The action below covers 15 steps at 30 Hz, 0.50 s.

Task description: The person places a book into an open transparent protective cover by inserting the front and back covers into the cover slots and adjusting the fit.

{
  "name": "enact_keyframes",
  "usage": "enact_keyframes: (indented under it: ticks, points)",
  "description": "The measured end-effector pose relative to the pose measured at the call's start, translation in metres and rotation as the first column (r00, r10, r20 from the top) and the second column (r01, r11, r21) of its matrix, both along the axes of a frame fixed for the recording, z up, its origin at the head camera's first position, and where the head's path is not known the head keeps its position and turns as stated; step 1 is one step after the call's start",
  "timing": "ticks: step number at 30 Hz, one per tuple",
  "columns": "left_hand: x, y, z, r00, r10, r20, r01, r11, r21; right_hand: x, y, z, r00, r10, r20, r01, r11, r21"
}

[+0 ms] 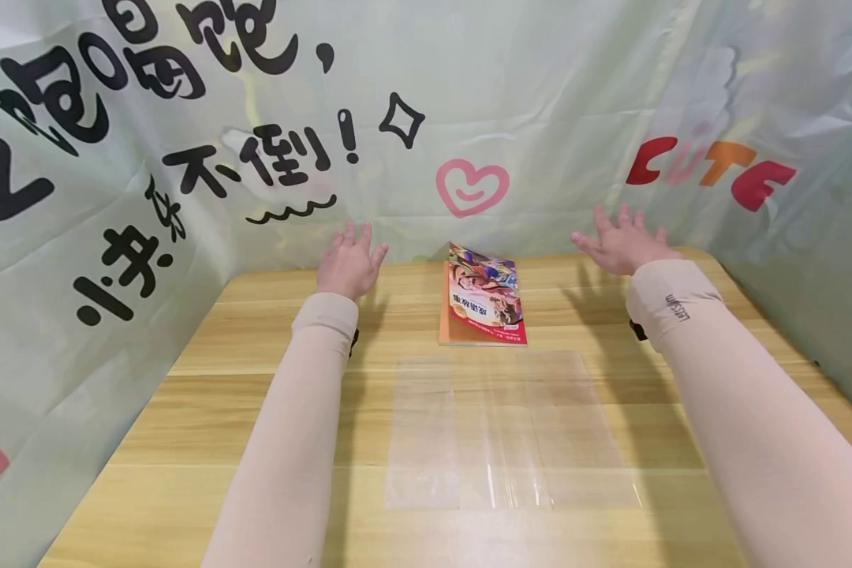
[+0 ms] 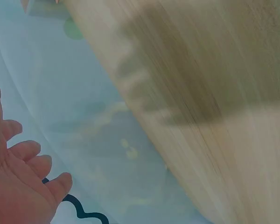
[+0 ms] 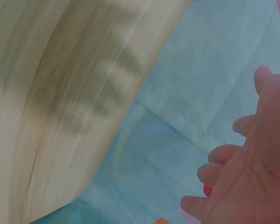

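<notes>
Both hands are held out above the far part of the table, fingers spread, holding nothing. My left hand (image 1: 349,264) is to the left of a book (image 1: 484,296); my right hand (image 1: 628,243) is to its right, and neither touches it. The book has a colourful, red-edged cover and lies near the table's back edge, its cover slightly lifted at the far end. Closer to me, a clear plastic book cover (image 1: 497,430) lies flat with creases down its middle. In the wrist views the left hand (image 2: 23,182) and right hand (image 3: 252,163) show relaxed fingers.
A wooden table (image 1: 255,394) carries these things. Pale printed cloth (image 1: 554,102) hangs behind it and along both sides, with black characters, a pink heart (image 1: 472,188) and coloured letters. The hands cast shadows on the wood.
</notes>
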State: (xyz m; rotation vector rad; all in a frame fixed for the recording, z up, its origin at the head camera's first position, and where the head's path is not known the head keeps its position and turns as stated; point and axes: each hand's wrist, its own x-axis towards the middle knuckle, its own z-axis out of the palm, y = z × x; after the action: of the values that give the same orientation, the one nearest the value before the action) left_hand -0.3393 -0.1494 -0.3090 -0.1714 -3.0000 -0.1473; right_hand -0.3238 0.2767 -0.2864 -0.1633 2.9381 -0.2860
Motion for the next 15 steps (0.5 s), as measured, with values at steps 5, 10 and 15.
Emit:
enact_keyframes:
  ticks: [5,10,15]
  points:
    - [-0.001,0.003,0.001,0.999,-0.026,0.023,0.025,0.999,0.047,0.001,-0.003,0.002,1.000,0.012,0.029,-0.012,1.000,-0.011]
    - [-0.002,0.010,0.000,0.996,-0.084,0.038,0.082,0.994,0.068,0.002,-0.009,0.002,0.998,0.019,0.054,-0.017,0.999,-0.035]
    - [-0.001,0.023,0.000,0.983,-0.176,0.044,0.171,0.981,0.096,0.000,-0.014,-0.001,0.996,0.049,0.074,-0.044,0.997,-0.067]
